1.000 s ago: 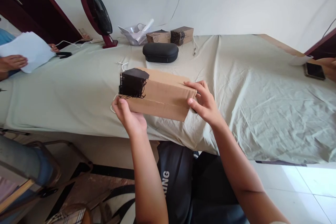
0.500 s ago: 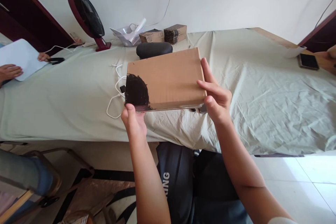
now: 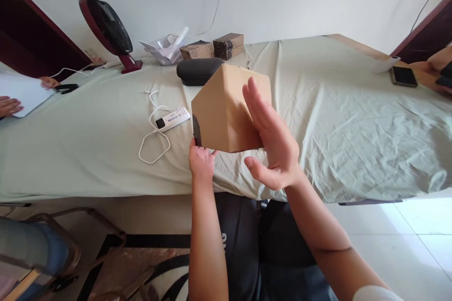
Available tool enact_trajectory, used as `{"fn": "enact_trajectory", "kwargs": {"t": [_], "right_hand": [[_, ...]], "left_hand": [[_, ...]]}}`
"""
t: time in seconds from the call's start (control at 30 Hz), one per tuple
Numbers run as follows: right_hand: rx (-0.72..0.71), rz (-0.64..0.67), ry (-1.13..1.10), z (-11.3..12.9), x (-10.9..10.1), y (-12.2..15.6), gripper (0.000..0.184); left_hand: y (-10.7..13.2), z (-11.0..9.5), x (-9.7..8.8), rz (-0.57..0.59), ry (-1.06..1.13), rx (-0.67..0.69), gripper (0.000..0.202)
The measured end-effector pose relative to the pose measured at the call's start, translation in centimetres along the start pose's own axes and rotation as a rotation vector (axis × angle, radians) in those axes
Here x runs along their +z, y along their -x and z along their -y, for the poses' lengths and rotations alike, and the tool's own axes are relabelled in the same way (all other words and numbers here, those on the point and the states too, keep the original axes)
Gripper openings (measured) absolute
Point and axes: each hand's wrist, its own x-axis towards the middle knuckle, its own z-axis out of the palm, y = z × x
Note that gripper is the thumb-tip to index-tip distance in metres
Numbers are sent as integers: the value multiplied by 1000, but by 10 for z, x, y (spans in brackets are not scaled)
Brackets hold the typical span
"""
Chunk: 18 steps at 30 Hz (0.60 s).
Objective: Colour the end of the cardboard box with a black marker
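Observation:
A brown cardboard box [image 3: 215, 113] is held up above the cloth-covered table, turned so that one edge points toward me. A black patch shows at its lower left corner. My left hand [image 3: 203, 160] grips that corner from below, with the thumb on the near side and the other fingers mostly hidden under the box. My right hand [image 3: 273, 138] is open in front of the box's right face, fingers stretched out and thumb spread apart. Whether its fingertips touch the cardboard I cannot tell.
On the table [image 3: 318, 117] lie a white device [image 3: 175, 119] with a white cable [image 3: 154, 162], a black case [image 3: 197, 71] and a phone [image 3: 403, 76]. Two small boxes [image 3: 229, 46], a clear basket [image 3: 165, 54] and a fan [image 3: 109, 28] stand behind. Another person's hands hold a white board [image 3: 24, 94].
The box has swung round from its wide face to an edge-on view. My right hand has loosened from its right end and opened. The white device has come into view.

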Motion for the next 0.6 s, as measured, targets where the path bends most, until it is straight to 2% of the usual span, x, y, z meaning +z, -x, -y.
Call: {"fn": "enact_trajectory", "kwargs": {"t": [0.07,0.13,0.27,0.37,0.43,0.5,0.6], "right_hand": [[6,-33,19,4,4,-2,73],[111,-111,86,3,7,-1,73],[432,-178,105,-13,6,5,90],[541,-170,-4,-31,-3,10,92],[582,-146,-66,-41,-10,13,84],[626,-80,-108,-48,-15,15,82],[694,108,-100,-54,-19,19,102]], "left_hand": [[1,-2,2,10,6,33,32],[5,-5,6,-12,31,132,34],[16,-12,17,-132,44,506,46],[20,-20,16,-265,6,755,49],[22,-29,15,-292,-69,866,44],[26,-40,16,-244,-164,925,39],[31,-53,19,-211,-279,925,36]]}}
